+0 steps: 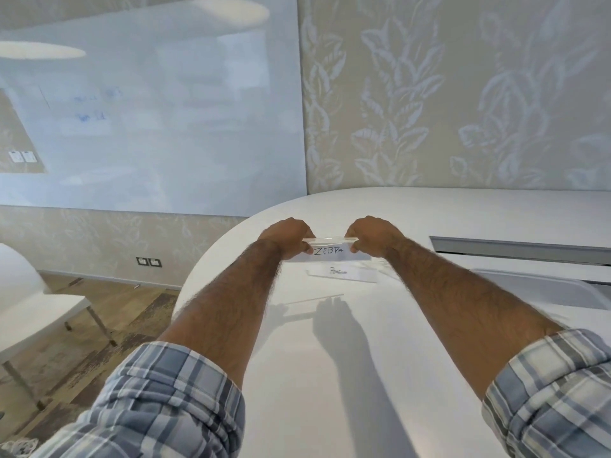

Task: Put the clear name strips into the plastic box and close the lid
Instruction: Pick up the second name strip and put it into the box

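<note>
Both arms reach far out over a white table. My left hand and my right hand each pinch one end of a clear name strip with "ZEBRA" handwritten on its paper insert, holding it a little above the tabletop. Below it a second clear name strip with handwriting lies flat on the table. A plastic box is not visible to me.
The table's rounded edge runs close on the left, with wooden floor beyond. A grey recessed channel crosses the table at right. A white chair stands at left. A whiteboard hangs on the patterned wall.
</note>
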